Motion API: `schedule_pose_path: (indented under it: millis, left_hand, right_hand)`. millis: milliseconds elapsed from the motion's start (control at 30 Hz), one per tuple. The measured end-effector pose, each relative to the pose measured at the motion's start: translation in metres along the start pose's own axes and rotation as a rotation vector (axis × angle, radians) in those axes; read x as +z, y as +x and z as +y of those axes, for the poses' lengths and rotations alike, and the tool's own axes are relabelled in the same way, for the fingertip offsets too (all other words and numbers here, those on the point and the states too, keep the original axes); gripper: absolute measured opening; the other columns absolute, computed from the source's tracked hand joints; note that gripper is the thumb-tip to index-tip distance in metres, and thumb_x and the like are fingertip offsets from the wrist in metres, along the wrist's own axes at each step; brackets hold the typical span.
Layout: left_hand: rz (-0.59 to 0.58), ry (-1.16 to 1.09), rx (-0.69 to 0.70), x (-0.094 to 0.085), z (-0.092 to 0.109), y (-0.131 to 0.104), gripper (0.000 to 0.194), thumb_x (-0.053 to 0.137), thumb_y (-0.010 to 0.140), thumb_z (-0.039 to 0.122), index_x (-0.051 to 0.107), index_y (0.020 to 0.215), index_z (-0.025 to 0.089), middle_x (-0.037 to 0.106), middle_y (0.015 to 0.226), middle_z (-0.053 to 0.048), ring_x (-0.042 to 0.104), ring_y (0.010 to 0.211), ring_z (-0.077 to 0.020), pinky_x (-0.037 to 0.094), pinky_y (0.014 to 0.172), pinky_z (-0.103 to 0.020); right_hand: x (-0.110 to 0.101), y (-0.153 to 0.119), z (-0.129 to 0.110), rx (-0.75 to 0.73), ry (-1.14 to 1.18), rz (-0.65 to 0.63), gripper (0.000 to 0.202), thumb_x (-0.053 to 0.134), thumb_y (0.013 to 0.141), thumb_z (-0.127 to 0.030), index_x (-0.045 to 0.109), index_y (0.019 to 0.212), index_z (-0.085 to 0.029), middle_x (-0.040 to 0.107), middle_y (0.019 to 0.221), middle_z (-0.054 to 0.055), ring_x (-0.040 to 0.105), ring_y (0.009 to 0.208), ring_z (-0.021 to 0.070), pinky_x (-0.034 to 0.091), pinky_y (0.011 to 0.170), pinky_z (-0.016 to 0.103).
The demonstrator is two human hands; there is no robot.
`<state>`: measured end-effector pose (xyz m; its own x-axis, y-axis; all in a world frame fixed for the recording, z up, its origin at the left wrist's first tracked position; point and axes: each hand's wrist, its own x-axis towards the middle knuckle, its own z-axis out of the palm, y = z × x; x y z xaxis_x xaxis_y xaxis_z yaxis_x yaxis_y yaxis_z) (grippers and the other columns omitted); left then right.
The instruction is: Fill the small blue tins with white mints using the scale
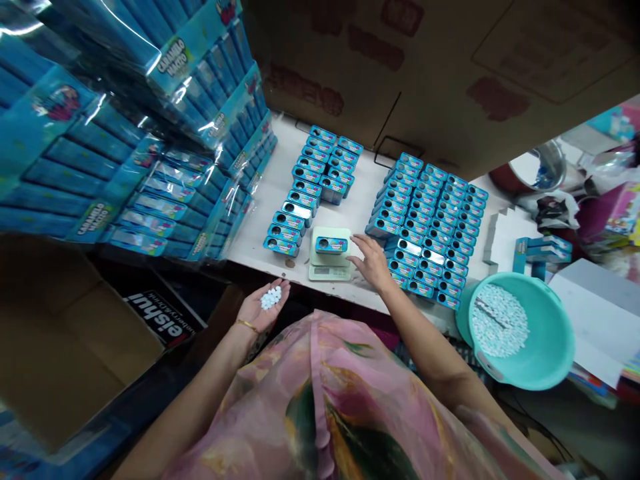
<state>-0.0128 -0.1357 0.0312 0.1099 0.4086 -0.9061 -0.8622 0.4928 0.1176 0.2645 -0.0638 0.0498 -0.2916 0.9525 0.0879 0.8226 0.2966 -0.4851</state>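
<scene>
My left hand (261, 308) is palm up in front of the table, cupping a small heap of white candies (271, 298). My right hand (370, 259) is at the right side of a small pale-green digital scale (329, 272), fingers apart and holding nothing. A blue candy tin (331, 245) with a dark round hole at its left end lies on the scale pan. Whether my right fingertips touch the scale's edge I cannot tell. Rows of similar tins (283, 233) stand left of the scale, and a larger block of tins (420, 230) is close to the right hand.
A turquoise tub (550, 333) with white candies and a dark stick-like thing sits at the right. Plastic-wrapped display packs (200, 100) are stacked at the left. A large carton (425, 67) stands behind the white table (245, 240); an open cardboard box (70, 333) is at lower left.
</scene>
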Motion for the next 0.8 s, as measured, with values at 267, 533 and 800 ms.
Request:
schedule_pose_path:
  millis: [267,533,800]
  left_hand:
    - [-0.069,0.018,-0.027,0.014,-0.005,-0.002,0.025,0.039,0.079,0.01,0.058,0.095,0.005,0.063,0.085,-0.016,0.061,0.084,-0.0224,0.054,0.067,-0.033]
    - [-0.15,0.013,-0.106,0.056,-0.026,0.007,0.021,0.041,0.08,0.013,0.059,0.09,0.007,0.064,0.072,-0.011,0.062,0.071,-0.0178,0.053,0.061,-0.028]
    - [-0.137,0.029,-0.061,0.056,-0.017,0.032,0.023,0.041,0.079,0.014,0.058,0.093,0.007,0.063,0.079,-0.015,0.062,0.077,-0.021,0.053,0.062,-0.032]
  right_hand:
    - [-0.002,-0.003,-0.035,-0.009,0.041,0.064,0.033,0.043,0.083,-0.03,0.048,0.113,-0.019,0.05,0.112,0.01,0.043,0.105,0.0205,0.037,0.089,0.038]
    - [0.017,-0.006,-0.079,0.003,0.125,0.066,0.035,0.044,0.08,-0.026,0.046,0.114,-0.018,0.048,0.113,0.011,0.041,0.107,0.0208,0.036,0.09,0.038]
    - [0.041,0.017,-0.006,0.122,0.229,-0.033,0.038,0.044,0.076,-0.02,0.044,0.114,-0.018,0.057,0.102,0.005,0.053,0.091,0.0172,0.042,0.078,0.03]
